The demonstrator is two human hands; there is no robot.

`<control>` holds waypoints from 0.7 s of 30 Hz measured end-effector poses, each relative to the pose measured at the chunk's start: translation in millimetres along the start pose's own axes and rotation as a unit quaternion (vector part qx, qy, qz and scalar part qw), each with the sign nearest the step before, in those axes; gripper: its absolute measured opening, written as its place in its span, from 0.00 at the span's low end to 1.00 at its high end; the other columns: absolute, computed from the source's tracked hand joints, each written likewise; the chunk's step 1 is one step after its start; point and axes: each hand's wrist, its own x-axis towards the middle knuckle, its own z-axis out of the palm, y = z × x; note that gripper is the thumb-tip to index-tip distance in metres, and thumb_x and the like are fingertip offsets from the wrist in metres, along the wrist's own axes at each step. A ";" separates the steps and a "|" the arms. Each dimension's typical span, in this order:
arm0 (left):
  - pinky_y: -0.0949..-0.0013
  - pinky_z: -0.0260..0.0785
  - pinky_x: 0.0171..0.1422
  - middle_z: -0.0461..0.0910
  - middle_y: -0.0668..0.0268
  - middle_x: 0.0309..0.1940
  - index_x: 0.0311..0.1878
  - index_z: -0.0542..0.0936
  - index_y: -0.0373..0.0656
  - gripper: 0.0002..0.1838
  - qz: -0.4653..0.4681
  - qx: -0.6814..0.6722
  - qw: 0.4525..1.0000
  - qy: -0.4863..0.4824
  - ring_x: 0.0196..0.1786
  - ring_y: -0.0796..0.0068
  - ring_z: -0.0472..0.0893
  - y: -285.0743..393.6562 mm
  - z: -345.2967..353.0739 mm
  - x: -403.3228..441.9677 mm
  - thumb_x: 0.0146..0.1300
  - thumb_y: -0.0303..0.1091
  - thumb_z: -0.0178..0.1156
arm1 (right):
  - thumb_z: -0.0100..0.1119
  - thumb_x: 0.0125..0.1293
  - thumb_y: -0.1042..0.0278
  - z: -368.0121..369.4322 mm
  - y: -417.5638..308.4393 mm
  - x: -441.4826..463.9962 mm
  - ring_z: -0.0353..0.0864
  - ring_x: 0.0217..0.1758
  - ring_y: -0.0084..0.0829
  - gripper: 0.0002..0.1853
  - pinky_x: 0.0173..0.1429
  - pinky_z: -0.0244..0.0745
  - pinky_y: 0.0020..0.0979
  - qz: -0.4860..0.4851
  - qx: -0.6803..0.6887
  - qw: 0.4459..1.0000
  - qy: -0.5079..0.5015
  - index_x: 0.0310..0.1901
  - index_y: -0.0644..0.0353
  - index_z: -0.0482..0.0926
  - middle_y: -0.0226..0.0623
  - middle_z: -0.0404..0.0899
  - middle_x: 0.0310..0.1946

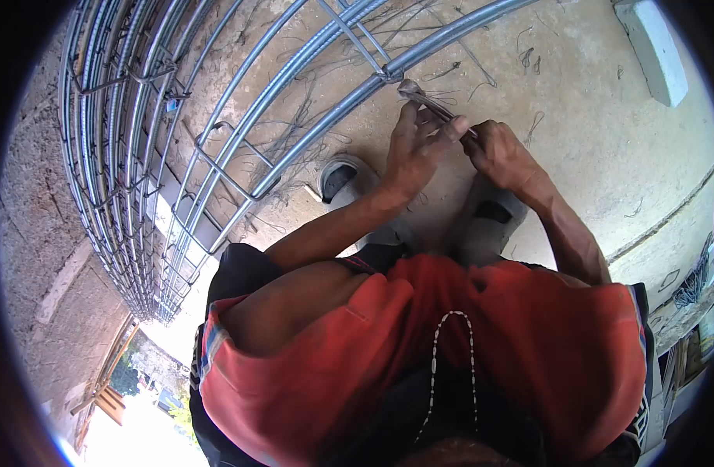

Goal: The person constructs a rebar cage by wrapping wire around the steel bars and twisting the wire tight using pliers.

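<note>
A pair of pincers (424,98) with a rounded metal head points up-left, its jaws close to a crossing of steel rebar (357,95). My right hand (501,156) is closed around the handle end. Curled about the middle of the tool are the fingers of my left hand (415,152), with the thumb over the handles. A thin stirrup bar (357,39) meets the long bar just beside the jaws. Whether a tie wire sits in the jaws is too small to tell.
The long rebar cage (115,156) curves along the left side by a rough wall (38,171). Loose wire pieces (291,136) litter the concrete floor (606,140). A pale block (654,50) lies at upper right. My shoes (345,177) stand below my hands. Wire bundles (693,276) are at far right.
</note>
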 end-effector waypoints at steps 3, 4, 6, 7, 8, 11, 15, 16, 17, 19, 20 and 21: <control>0.71 0.63 0.31 0.74 0.67 0.27 0.30 0.73 0.36 0.16 -0.046 -0.125 0.989 0.065 0.27 0.80 0.69 13.7 39.7 4.7 0.56 0.40 0.66 | 0.58 0.50 0.72 17.1 -30.1 -3.4 0.71 0.25 0.47 0.11 0.30 0.69 0.43 0.142 0.056 0.987 0.052 0.34 0.68 0.73 0.49 0.70 0.25; 0.70 0.62 0.30 0.73 0.69 0.24 0.28 0.73 0.36 0.15 -0.056 -0.114 0.990 0.066 0.26 0.80 0.67 9.9 40.0 10.8 0.57 0.38 0.65 | 0.56 0.50 0.74 12.0 -32.9 -0.2 0.71 0.23 0.49 0.10 0.30 0.69 0.45 0.167 0.086 0.980 0.059 0.34 0.69 0.72 0.49 0.69 0.24; 0.69 0.59 0.28 0.68 0.72 0.16 0.21 0.71 0.37 0.15 -0.050 -0.111 0.986 0.112 0.22 0.81 0.64 1.4 45.0 15.8 0.61 0.33 0.60 | 0.58 0.50 0.71 1.9 -36.6 1.9 0.73 0.25 0.51 0.13 0.30 0.70 0.44 0.195 0.112 0.974 -0.004 0.35 0.70 0.72 0.51 0.71 0.25; 0.70 0.59 0.26 0.68 0.72 0.16 0.22 0.71 0.38 0.14 -0.058 -0.103 0.988 0.096 0.21 0.81 0.64 -1.0 41.8 16.9 0.62 0.32 0.59 | 0.59 0.50 0.69 -4.0 -35.8 4.4 0.75 0.25 0.51 0.15 0.30 0.70 0.44 0.211 0.124 0.969 -0.032 0.36 0.71 0.71 0.52 0.72 0.26; 0.70 0.59 0.25 0.68 0.72 0.16 0.22 0.72 0.38 0.14 -0.067 -0.095 0.990 0.079 0.20 0.81 0.64 -1.6 35.2 16.1 0.62 0.32 0.58 | 0.61 0.49 0.67 -20.2 -33.7 10.0 0.76 0.27 0.51 0.18 0.31 0.72 0.44 0.239 0.213 0.941 -0.109 0.37 0.71 0.71 0.54 0.73 0.28; 0.70 0.58 0.22 0.67 0.72 0.15 0.23 0.71 0.40 0.13 -0.108 -0.125 0.986 0.029 0.18 0.83 0.64 13.4 25.0 10.7 0.63 0.33 0.57 | 0.65 0.48 0.60 -37.4 -18.4 6.7 0.80 0.33 0.51 0.25 0.37 0.77 0.44 0.307 0.638 0.665 -0.237 0.41 0.74 0.71 0.58 0.75 0.33; 0.73 0.59 0.22 0.59 0.76 0.16 0.28 0.66 0.46 0.12 -0.132 -0.197 0.972 -0.005 0.16 0.85 0.58 23.2 27.6 6.6 0.64 0.35 0.57 | 0.64 0.50 0.56 34.2 -17.2 -50.0 0.81 0.35 0.49 0.34 0.43 0.78 0.52 0.205 0.974 0.049 -0.085 0.50 0.77 0.64 0.58 0.76 0.34; 0.73 0.59 0.22 0.59 0.76 0.16 0.28 0.66 0.46 0.11 -0.146 -0.204 0.968 -0.023 0.16 0.85 0.58 24.5 24.7 6.7 0.64 0.35 0.57 | 0.63 0.51 0.55 38.2 -33.2 -52.4 0.80 0.32 0.48 0.35 0.39 0.78 0.49 0.183 0.981 -0.011 -0.066 0.51 0.76 0.64 0.57 0.76 0.33; 0.73 0.59 0.23 0.59 0.76 0.16 0.29 0.67 0.46 0.11 -0.161 -0.209 0.964 -0.042 0.16 0.85 0.58 26.8 18.3 7.1 0.64 0.35 0.57 | 0.62 0.53 0.54 41.1 -43.1 -52.9 0.79 0.30 0.46 0.34 0.35 0.78 0.46 0.155 0.985 -0.049 -0.066 0.52 0.75 0.64 0.55 0.75 0.32; 0.72 0.60 0.23 0.58 0.76 0.16 0.29 0.67 0.46 0.11 -0.182 -0.205 0.960 -0.062 0.17 0.85 0.59 30.2 12.5 5.2 0.64 0.36 0.57 | 0.58 0.57 0.52 44.3 -58.0 -48.7 0.77 0.25 0.41 0.30 0.28 0.75 0.40 0.093 0.987 -0.100 -0.089 0.51 0.72 0.66 0.50 0.74 0.29; 0.72 0.60 0.23 0.58 0.77 0.17 0.29 0.67 0.46 0.11 -0.182 -0.201 0.961 -0.064 0.17 0.85 0.59 31.0 12.9 6.6 0.64 0.36 0.57 | 0.57 0.59 0.52 44.3 -58.4 -50.6 0.75 0.22 0.38 0.27 0.26 0.72 0.37 0.099 0.984 -0.109 -0.098 0.49 0.70 0.67 0.47 0.73 0.27; 0.72 0.61 0.23 0.58 0.77 0.17 0.30 0.68 0.46 0.10 -0.182 -0.196 0.962 -0.064 0.17 0.85 0.59 31.1 12.0 7.2 0.64 0.36 0.57 | 0.55 0.61 0.51 44.2 -58.9 -52.5 0.72 0.20 0.34 0.25 0.23 0.69 0.35 0.104 0.982 -0.119 -0.108 0.47 0.68 0.68 0.44 0.72 0.25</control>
